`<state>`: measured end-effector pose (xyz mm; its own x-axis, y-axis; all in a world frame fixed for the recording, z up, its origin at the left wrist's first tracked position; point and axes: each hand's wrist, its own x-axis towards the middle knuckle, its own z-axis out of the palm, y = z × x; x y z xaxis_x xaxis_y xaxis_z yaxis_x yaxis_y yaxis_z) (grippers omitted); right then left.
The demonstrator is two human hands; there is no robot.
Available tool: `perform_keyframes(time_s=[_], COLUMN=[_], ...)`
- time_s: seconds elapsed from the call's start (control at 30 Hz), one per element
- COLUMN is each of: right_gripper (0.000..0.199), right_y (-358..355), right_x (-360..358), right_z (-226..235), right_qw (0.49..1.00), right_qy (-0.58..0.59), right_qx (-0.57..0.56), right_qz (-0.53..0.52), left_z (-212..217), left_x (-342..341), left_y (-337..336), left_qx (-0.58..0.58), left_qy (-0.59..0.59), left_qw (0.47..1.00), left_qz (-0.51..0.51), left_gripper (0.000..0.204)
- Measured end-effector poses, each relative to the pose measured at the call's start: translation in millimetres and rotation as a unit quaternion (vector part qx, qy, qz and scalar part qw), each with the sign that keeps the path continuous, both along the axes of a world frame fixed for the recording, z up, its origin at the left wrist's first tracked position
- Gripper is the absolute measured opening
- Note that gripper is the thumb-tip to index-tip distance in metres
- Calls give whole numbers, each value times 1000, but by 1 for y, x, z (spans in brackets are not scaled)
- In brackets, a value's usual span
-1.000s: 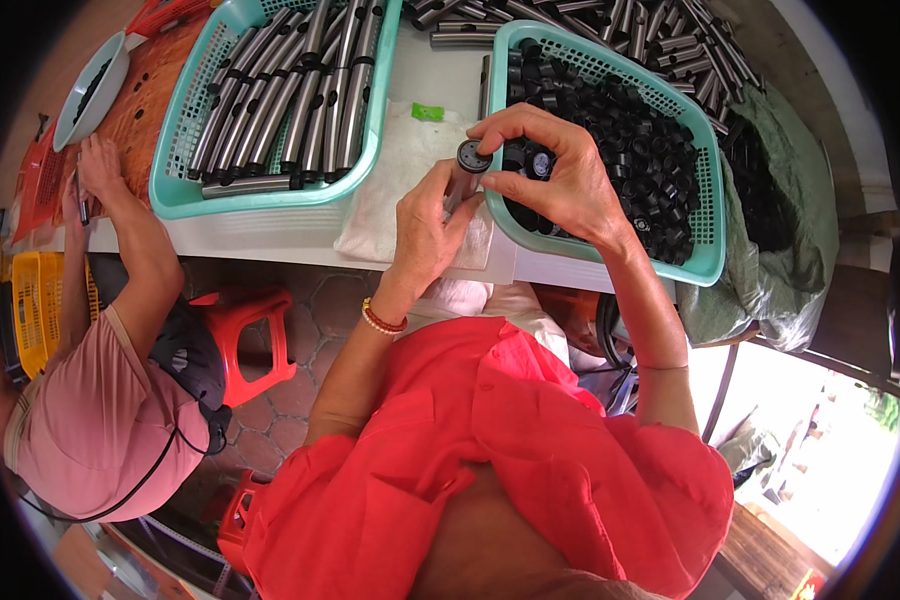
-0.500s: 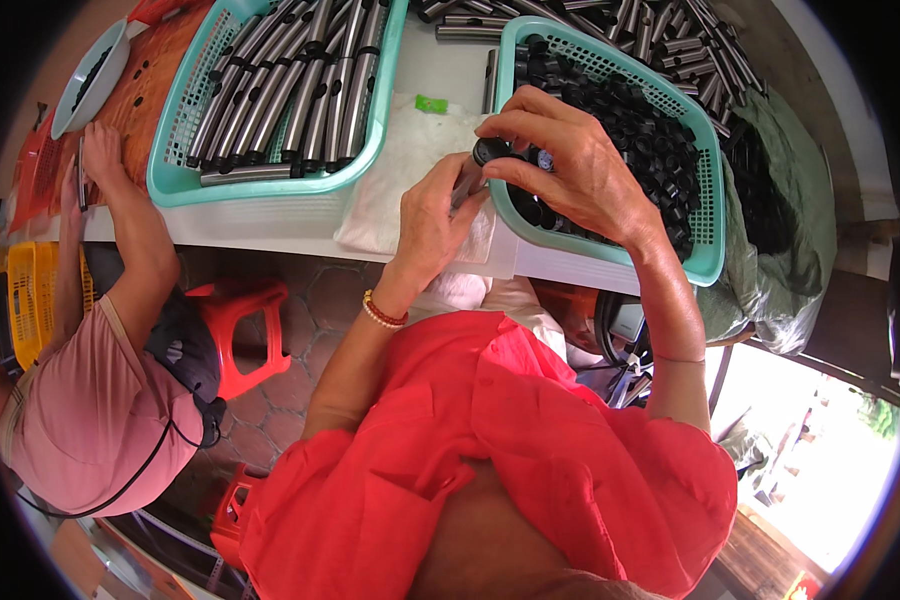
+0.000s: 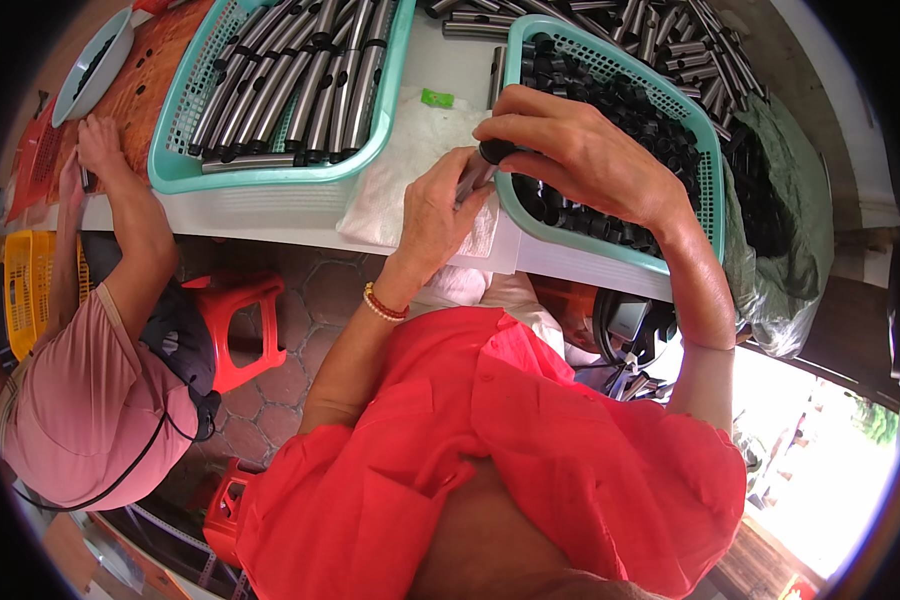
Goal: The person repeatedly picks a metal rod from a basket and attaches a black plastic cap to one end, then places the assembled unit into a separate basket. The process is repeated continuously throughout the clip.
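Observation:
My left hand [image 3: 436, 207] is closed around a short silver metal tube [image 3: 476, 178], most of it hidden by the fingers. A round black plastic cap [image 3: 496, 151] sits at the tube's upper end. My right hand [image 3: 595, 160] grips that cap between thumb and curled fingers, its back turned up. Under the right hand stands a turquoise basket [image 3: 718, 190] heaped with small black caps [image 3: 610, 100]. To the left, another turquoise basket [image 3: 160, 150] holds rows of silver tubes with black fittings [image 3: 290, 85].
A white cloth [image 3: 375, 200] with a green scrap [image 3: 437, 98] lies between the baskets. Loose tubes [image 3: 685, 60] pile up at the back right beside a green sack [image 3: 795, 190]. At left, a co-worker's hands [image 3: 100, 145] work near a pale bowl [image 3: 95, 75]. A red stool [image 3: 235, 330] stands below.
My right hand has rolled over the cap, its fingers curling in and its wrist and forearm swinging right. My left hand keeps hold of the tube, nearly still.

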<state>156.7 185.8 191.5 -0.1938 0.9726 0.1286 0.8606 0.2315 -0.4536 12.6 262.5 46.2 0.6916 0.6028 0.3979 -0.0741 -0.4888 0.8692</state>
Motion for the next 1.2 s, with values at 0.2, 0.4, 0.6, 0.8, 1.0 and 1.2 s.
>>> perform_keyframes(time_s=[0.2, 0.4, 0.6, 0.8, 1.0, 1.2], right_gripper=[30, 32, 29, 31, 32, 32], right_y=[-5, -7, -8, -4, 0, 0], right_x=[-6, -5, -9, -8, -13, -13], right_z=[0, -3, -2, -2, -4, -5], right_qw=[999, 999, 999, 999, 1000, 1000], right_qy=[-15, -25, -41, -18, 1, 22], right_qx=[-10, 31, 33, 36, 18, 8], right_qz=[-26, -9, 7, -10, 3, -18], left_z=[1, 0, -15, -20, -28, -19], left_x=[-2, 1, 15, 16, 10, 6], left_y=[-1, 12, 26, 21, 15, 14], left_qx=[7, -81, -223, -215, -246, -243], left_qy=[25, 38, 40, -1, -15, -13], left_qw=[1000, 992, 952, 961, 957, 958], left_qz=[-6, -93, -207, -171, -152, -150], left_gripper=[30, 33, 29, 15, 15, 5])
